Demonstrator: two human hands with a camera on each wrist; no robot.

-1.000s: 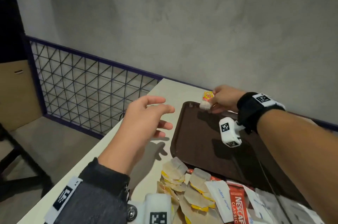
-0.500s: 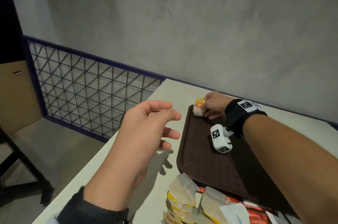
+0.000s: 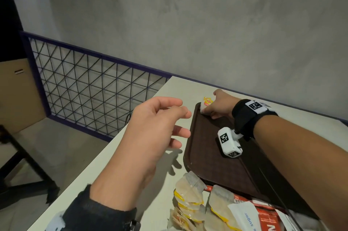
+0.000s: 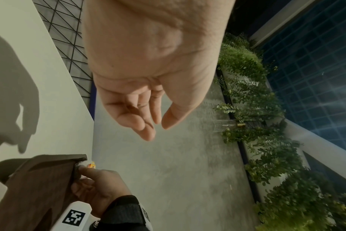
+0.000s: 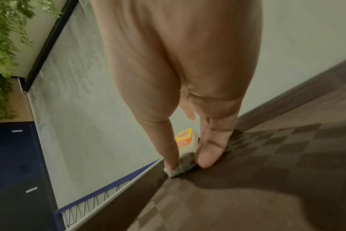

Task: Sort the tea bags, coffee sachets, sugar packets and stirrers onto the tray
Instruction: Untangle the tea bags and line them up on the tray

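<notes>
A dark brown tray (image 3: 211, 164) lies on the pale table (image 3: 143, 189). My right hand (image 3: 208, 111) pinches a tea bag (image 3: 204, 105) with a yellow tag between thumb and fingers and holds it down in the tray's far left corner. The right wrist view shows the tea bag (image 5: 185, 154) touching the tray (image 5: 267, 171) against its rim. My left hand (image 3: 178, 123) hovers over the table left of the tray, fingers loosely spread, holding nothing. A pile of tea bags (image 3: 190, 191), a white sugar packet (image 3: 244, 217) and red coffee sachets (image 3: 267, 221) lies at the tray's near edge.
A grey wall runs behind the table. To the left, past the table edge, a purple-framed wire mesh fence (image 3: 84, 87) stands over a concrete floor. A black cable (image 3: 273, 189) crosses the tray's near right part.
My right hand has carried the tea bag left and down into the tray's far left corner. My left hand stayed hovering beside the tray.
</notes>
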